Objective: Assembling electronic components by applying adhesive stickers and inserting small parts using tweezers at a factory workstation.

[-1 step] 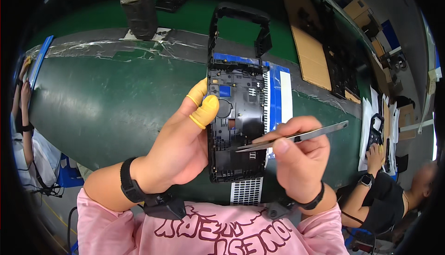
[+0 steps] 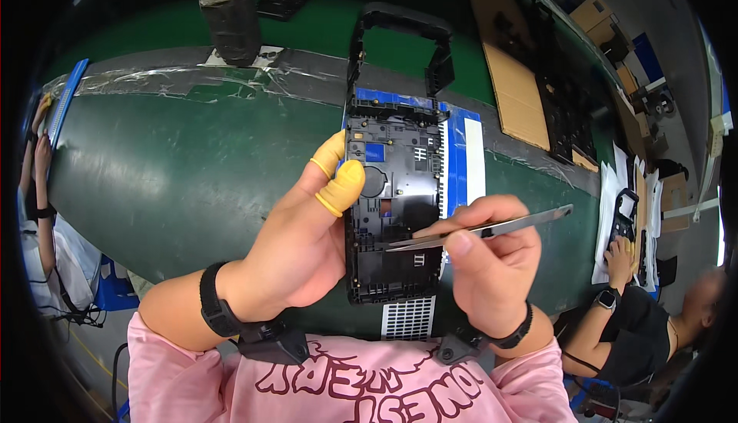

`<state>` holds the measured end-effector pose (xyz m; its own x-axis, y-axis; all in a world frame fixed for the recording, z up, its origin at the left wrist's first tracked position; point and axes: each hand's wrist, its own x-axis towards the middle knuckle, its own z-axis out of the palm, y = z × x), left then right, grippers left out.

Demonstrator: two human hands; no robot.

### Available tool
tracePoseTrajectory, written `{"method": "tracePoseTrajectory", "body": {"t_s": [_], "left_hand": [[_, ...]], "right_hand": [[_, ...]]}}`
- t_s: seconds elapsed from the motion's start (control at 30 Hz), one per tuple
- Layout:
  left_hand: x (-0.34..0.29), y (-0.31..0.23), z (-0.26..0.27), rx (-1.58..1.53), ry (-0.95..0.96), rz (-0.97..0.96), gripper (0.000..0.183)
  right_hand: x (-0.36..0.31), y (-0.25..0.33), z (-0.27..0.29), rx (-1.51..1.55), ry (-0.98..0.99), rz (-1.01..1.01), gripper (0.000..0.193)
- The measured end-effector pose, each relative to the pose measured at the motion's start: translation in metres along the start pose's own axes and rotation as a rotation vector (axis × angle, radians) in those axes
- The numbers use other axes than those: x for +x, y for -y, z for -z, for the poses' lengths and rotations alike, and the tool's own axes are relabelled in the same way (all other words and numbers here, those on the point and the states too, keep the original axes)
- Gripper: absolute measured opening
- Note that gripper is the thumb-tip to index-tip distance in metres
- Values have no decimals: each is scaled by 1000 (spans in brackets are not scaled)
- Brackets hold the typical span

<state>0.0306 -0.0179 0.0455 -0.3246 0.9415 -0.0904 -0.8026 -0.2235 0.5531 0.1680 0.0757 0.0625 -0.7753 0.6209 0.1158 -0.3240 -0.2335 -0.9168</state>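
A long black plastic housing (image 2: 400, 177) with an open frame at its far end stands before me, its ribbed inner side facing up. My left hand (image 2: 300, 231) grips its left edge, with yellow finger cots (image 2: 338, 189) on the thumb and a finger. Between the thumb and fingers of my right hand (image 2: 496, 262) is a pair of metal tweezers (image 2: 492, 228). Their tips reach over the lower middle of the housing; whether they touch it or pinch anything is too small to tell.
Beneath the housing lies a blue and white slotted sheet (image 2: 463, 154) on the green table (image 2: 192, 169). A dark post (image 2: 233, 31) rises at the back left. Cardboard (image 2: 515, 100) lies back right. At the right, a co-worker's hand (image 2: 619, 260) touches a black part; another person's arms (image 2: 44, 162) show far left.
My right hand and the tweezers have shifted slightly to the left over the housing. The housing has moved very slightly; my left hand keeps its grip.
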Motion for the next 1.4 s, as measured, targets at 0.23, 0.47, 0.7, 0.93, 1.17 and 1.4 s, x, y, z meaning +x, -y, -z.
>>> {"method": "tracePoseTrajectory", "body": {"t_s": [0.23,0.47,0.7,0.93,1.17,1.4], "left_hand": [[-1,2,2,60,-25,-1,52],[-2,4,4,11,15,-27,49],[-3,5,3,0,-11,-29,48],[-3,4,3,10,-21,-33,46],[-3,2,3,-17,-14,-21,49],[-4,4,5,183,-21,-69,90]], "right_hand": [[-4,-11,7,-65,14,31,17],[-5,-12,3,-96,-28,21,17],[-5,-13,5,-124,-12,33,17],[-4,-14,6,-134,1,33,16],[-2,-14,6,-163,-9,25,15],[1,-14,4,-170,-10,38,14]]}}
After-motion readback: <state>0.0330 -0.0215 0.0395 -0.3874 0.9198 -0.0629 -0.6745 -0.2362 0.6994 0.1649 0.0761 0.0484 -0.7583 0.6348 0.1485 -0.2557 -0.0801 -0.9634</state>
